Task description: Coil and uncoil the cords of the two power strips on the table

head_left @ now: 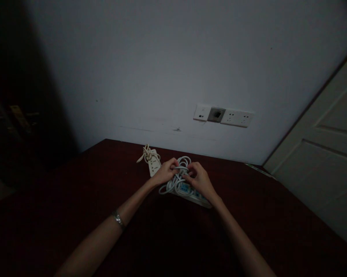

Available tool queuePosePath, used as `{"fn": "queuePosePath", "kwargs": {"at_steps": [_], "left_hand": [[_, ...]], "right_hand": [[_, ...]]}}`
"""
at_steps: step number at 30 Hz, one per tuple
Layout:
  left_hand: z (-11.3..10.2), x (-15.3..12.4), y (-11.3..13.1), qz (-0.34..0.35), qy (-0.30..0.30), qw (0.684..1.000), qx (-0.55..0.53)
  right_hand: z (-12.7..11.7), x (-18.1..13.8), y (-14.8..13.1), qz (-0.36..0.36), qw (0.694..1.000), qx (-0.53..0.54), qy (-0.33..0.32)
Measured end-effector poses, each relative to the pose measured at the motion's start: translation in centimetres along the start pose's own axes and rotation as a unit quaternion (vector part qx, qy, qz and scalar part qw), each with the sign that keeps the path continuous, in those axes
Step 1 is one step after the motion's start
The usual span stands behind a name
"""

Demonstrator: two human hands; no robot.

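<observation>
A white power cord [177, 184] lies in tangled loops over a white power strip [200, 199] that has blue around its sockets. My left hand [166, 171] pinches the cord from the left side of the bundle. From the right, my right hand [200, 178] has its fingers closed on the cord too, above the strip. Part of the strip is hidden under the loops and my right hand. Just beyond my left hand rests a second, cream power strip [154, 164], its own cord [146, 152] knotted at the far end.
Everything lies on a dark red table [118, 165] pushed against a pale wall [150, 77]. Wall sockets [237, 117] sit above its back edge. A thin flat item [260, 170] lies at the back right, near a white panelled door [329, 154].
</observation>
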State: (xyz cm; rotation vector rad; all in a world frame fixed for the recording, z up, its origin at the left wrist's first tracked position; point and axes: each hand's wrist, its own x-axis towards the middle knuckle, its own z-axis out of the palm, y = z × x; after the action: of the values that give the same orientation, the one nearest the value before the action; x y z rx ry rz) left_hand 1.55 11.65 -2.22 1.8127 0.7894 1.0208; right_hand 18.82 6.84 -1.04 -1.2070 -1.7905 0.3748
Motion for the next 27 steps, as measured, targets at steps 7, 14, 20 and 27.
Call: {"fn": "queuePosePath", "kwargs": {"at_steps": [7, 14, 20, 27], "left_hand": [[-0.1, -0.6, 1.2, 0.005, -0.083, 0.992, -0.1], [0.4, -0.8, 1.6, -0.004, -0.093, 0.986, -0.139], [0.0, -0.5, 1.3, -0.01, -0.103, 0.987, -0.124], [-0.6, -0.3, 1.1, 0.004, -0.122, 0.987, -0.103]], "right_hand": [[0.1, 0.0, 0.3, -0.004, 0.999, -0.035, 0.037], [0.5, -0.1, 0.9, 0.019, 0.998, -0.026, 0.05], [0.4, -0.1, 0.9, 0.002, 0.996, -0.071, 0.063], [0.6, -0.4, 0.3, -0.013, 0.989, -0.131, 0.063]]}}
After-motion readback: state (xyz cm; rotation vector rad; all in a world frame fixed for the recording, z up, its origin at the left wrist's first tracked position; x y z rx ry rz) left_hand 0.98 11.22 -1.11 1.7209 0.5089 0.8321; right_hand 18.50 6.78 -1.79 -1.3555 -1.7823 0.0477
